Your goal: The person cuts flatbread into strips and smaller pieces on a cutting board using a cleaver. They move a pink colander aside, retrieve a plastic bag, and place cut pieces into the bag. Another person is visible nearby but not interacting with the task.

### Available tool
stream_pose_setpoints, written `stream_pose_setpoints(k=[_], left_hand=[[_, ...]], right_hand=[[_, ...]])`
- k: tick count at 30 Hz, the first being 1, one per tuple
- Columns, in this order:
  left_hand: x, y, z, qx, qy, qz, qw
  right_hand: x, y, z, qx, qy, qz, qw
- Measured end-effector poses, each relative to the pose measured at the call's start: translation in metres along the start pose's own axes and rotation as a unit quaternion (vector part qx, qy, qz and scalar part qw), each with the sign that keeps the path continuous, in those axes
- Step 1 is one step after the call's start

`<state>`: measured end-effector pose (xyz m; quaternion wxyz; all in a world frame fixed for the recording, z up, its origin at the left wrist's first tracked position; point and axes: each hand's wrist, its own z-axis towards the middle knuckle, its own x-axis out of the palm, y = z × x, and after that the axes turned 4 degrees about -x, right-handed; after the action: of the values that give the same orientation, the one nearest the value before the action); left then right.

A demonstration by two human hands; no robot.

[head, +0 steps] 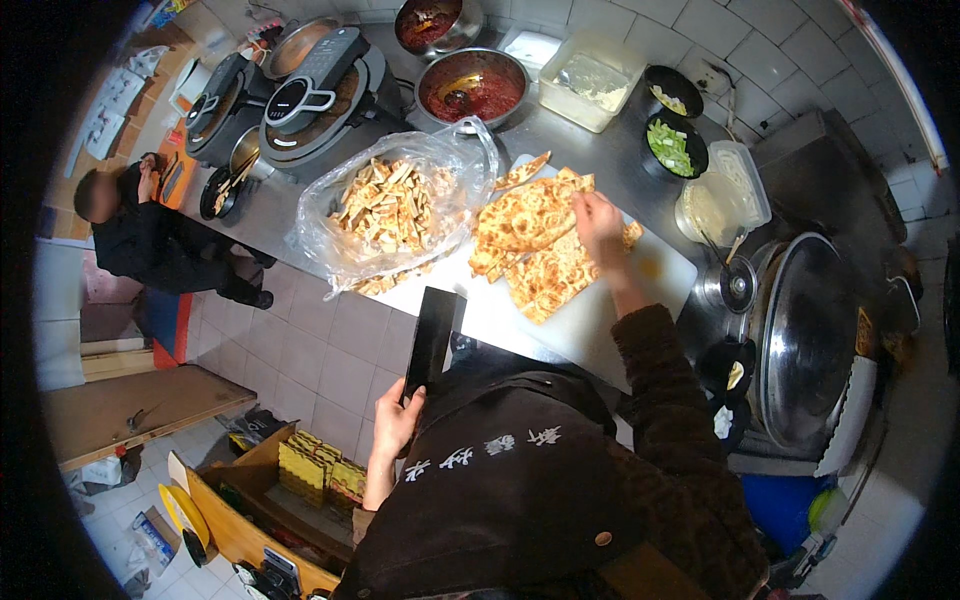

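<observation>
My left hand (396, 421) grips the handle of a dark cleaver (435, 330), held off the front edge of the counter with its broad blade pointing up the picture. At the right edge of a browned flatbread (525, 214), my right hand (600, 221) has its fingers curled on the bread. More flatbread pieces (551, 281) lie under and beside it on a white cutting board (652, 300). Left of the board, an open clear plastic bag (315, 217) holds cut flatbread strips (386, 206). Loose strips lie below the bag near the counter edge.
Behind the board stand a steel bowl of red sauce (472, 86), a plastic tub (592, 82) and a black bowl of chopped green vegetables (671, 146). Cookers (322, 112) stand left. A large domed lid (806, 337) is at right. Another person (161, 232) stands at far left.
</observation>
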<state>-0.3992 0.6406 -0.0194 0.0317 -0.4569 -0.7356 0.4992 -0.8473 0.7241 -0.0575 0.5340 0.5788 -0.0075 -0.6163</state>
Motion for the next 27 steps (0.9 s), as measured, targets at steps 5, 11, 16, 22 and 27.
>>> stream_pose_setpoints(k=[5,11,16,22,27], left_hand=[[0.010,-0.015,0.015,0.070,0.024,0.210,0.975],[0.027,-0.034,0.057,0.161,0.035,0.324,0.932],[0.026,-0.042,0.076,0.159,0.050,0.361,0.918],[0.023,-0.052,0.082,0.161,0.019,0.358,0.920],[0.020,-0.055,0.089,0.165,0.007,0.322,0.932]], right_hand=[[-0.005,-0.084,-0.024,-0.194,0.073,-0.101,0.973],[0.002,-0.095,-0.038,-0.204,0.125,-0.133,0.962],[-0.006,-0.090,-0.049,-0.222,0.108,-0.143,0.959],[-0.019,-0.084,-0.098,-0.120,0.075,-0.211,0.967],[-0.037,-0.067,-0.144,-0.049,0.046,-0.248,0.967]])
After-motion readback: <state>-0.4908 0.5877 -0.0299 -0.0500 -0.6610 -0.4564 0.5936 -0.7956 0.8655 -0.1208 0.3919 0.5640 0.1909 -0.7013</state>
